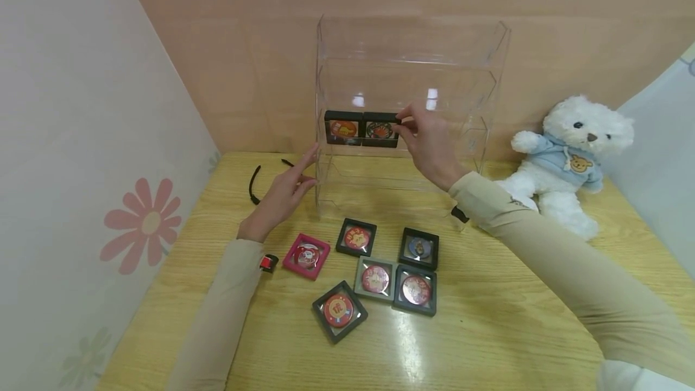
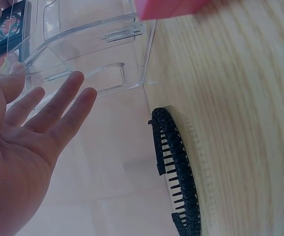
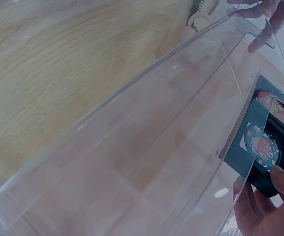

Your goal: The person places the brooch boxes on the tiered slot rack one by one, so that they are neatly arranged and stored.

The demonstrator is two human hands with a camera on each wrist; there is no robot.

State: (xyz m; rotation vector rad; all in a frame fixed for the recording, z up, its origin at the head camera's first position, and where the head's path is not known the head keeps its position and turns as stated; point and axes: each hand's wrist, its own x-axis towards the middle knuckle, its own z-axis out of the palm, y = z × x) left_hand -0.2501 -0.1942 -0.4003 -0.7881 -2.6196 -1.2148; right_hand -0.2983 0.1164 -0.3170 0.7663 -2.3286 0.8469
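Observation:
A clear acrylic tiered rack point(image 1: 407, 62) stands against the back wall. Two black square display frames point(image 1: 344, 130), each with a round badge inside, sit side by side on one of its tiers, at the left. My right hand point(image 1: 432, 145) pinches the edge of the right-hand frame point(image 1: 381, 131) between thumb and fingers; in the right wrist view that frame point(image 3: 261, 147) stands against its neighbour behind the clear front lip. With fingers extended, my left hand point(image 1: 279, 197) is at the rack's left side panel, palm and spread fingers showing in the left wrist view.
Several badge frames lie on the wooden table in front of the rack, among them a pink one point(image 1: 306, 256), a light grey one point(image 1: 374, 280) and a dark one point(image 1: 339, 311). A black toothed headband point(image 2: 179, 167) lies left of the rack. A white teddy bear point(image 1: 570, 162) sits at right.

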